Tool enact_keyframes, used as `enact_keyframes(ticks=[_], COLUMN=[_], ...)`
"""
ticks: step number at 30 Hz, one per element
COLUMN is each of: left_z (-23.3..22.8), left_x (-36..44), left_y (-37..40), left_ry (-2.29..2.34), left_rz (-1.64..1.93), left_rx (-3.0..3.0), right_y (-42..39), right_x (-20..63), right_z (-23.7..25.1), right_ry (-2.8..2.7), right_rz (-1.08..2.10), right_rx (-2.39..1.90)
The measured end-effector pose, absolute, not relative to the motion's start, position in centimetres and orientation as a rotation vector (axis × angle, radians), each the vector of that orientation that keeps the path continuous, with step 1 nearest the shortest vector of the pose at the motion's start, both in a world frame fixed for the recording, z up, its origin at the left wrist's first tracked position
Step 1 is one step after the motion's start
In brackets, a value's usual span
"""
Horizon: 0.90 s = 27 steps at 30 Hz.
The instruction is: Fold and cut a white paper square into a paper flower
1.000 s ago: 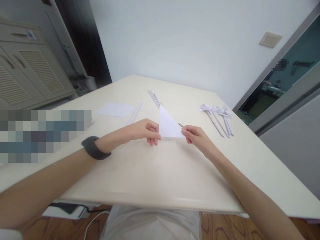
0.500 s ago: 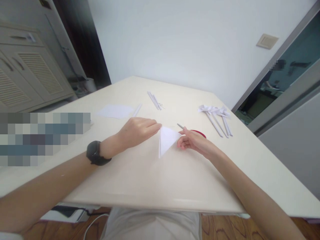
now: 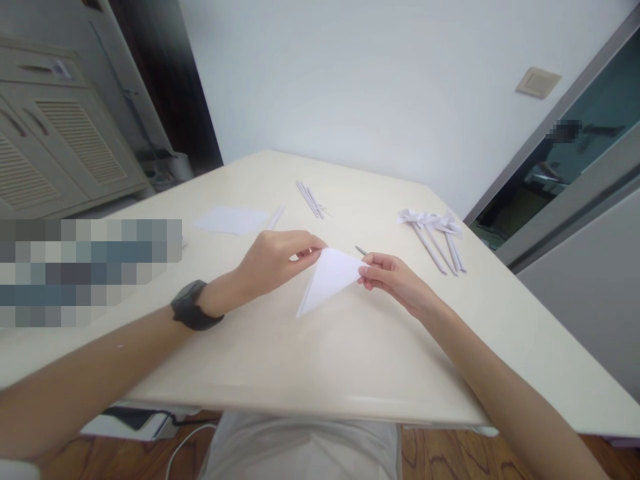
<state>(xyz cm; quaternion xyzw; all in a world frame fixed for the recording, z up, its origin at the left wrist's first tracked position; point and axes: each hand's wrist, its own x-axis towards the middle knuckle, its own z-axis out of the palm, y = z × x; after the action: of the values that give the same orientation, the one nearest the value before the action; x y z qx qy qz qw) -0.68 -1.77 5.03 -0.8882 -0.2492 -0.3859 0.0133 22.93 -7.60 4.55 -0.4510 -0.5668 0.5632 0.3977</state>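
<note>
A white sheet of paper folded into a triangle [image 3: 330, 277] is held between my two hands above the near middle of the table. My left hand [image 3: 283, 260] pinches its upper left corner between thumb and fingers. At the right corner, my right hand [image 3: 393, 277] grips the paper with the thumb on top. The lowest point of the triangle hangs toward me, and its layers show along the left edge. Just behind my right hand the metal tip of scissors [image 3: 361, 251] sticks out; the rest of them is hidden by the hand.
Several rolled paper sticks [image 3: 309, 199] lie at the back of the white table [image 3: 350, 373]. Paper pinwheels [image 3: 431, 223] on sticks rest at the right. Flat white paper [image 3: 231, 219] lies at the left, a blurred-out area in front of it. A wall closes off the back.
My right hand has turned and taken hold of the paper's right corner, its thumb now on top. The triangle has swung so its lower point sits further left. The scissors' red handle is now covered.
</note>
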Motion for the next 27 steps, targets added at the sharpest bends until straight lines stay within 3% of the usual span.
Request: enact_keyframes(ticks=[6,13,22,27], left_z=[6.2,6.0,4.8,4.0], left_x=[-0.2,0.1,0.5,0.9], left_y=[-2.0,-1.5,-1.6,-1.7], left_ry=[-1.287,-1.486,-1.657,-1.573], left_rz=[-1.537,-1.636,-1.282,-1.085], left_rx=[-3.211,-3.558,-3.545,-3.598], right_y=[-7.8,-7.7,-7.8,-8.1], right_x=[22.5,22.2,22.6,22.2], right_z=[4.8,5.0,4.7,4.4], right_ry=[-1.491,-1.537,-1.867,-1.96], right_rz=[1.258,1.106,0.889,0.969], right_rx=[-1.169,-1.244,-1.412,-1.369])
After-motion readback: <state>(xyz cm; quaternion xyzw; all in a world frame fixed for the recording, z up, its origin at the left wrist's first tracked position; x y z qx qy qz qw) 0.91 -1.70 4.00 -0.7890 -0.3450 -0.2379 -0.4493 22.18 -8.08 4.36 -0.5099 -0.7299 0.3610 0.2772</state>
